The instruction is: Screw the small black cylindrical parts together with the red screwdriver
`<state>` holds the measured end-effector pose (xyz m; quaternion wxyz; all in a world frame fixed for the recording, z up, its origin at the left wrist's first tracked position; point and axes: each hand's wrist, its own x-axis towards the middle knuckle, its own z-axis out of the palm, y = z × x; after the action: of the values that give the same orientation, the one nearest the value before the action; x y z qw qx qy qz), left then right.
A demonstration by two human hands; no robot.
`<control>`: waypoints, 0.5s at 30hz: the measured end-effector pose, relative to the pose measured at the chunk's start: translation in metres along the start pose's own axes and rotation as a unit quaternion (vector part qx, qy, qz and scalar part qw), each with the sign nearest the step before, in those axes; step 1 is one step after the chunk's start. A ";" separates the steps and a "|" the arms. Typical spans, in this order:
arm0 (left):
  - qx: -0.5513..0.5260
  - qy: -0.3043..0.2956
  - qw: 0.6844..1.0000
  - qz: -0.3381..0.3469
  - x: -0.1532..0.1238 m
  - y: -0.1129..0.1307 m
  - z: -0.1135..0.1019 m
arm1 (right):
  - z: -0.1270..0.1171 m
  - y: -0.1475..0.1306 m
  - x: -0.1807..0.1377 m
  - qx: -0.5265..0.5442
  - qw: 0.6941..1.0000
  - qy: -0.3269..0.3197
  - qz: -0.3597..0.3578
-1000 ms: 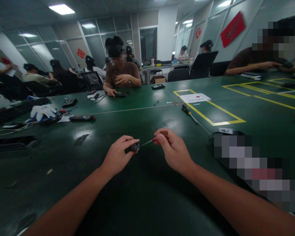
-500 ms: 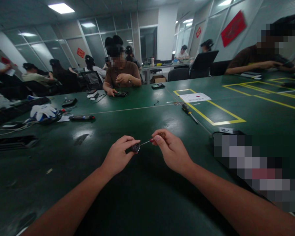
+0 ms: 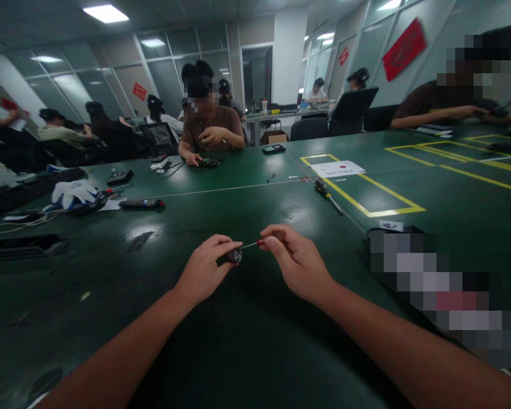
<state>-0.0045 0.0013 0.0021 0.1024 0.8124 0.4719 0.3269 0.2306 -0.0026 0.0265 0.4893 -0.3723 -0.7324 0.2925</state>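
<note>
Head view, nearest first: I see the left hand (image 3: 204, 267) with its grip pinched around a small dark cylindrical part (image 3: 235, 255), held above the green counter (image 3: 247, 341) with its round end turned toward the right. The right hand (image 3: 296, 258) has its grip closed on a slim screwdriver (image 3: 260, 242) with a red collar. Compared with a second ago, I find that hand shifted slightly left, and less shaft shows between collar and part; whether the tip touches I cannot tell. Beyond, unmoved, lie a yellow-and-black screwdriver (image 3: 322, 188) and, just past it, a white sheet (image 3: 338, 168). Farther off, a person in brown (image 3: 213, 128) leans over the counter's far edge, much as before.
</note>
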 end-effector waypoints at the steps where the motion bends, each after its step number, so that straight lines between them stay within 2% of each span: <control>1: 0.001 -0.002 1.000 -0.001 0.000 0.000 0.000 | 0.000 -0.001 0.000 -0.011 1.000 -0.011 -0.005; 6: 0.000 -0.011 1.000 -0.011 0.000 0.000 0.000 | 0.000 0.001 0.001 -0.050 0.999 -0.014 -0.008; 15: -0.002 -0.020 0.998 -0.056 0.002 0.000 -0.003 | 0.000 0.007 0.002 -0.013 0.999 0.037 0.028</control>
<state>-0.0057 0.0028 0.0058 0.1315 0.7908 0.5138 0.3056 0.2321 0.0030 0.0221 0.5025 -0.4099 -0.7069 0.2823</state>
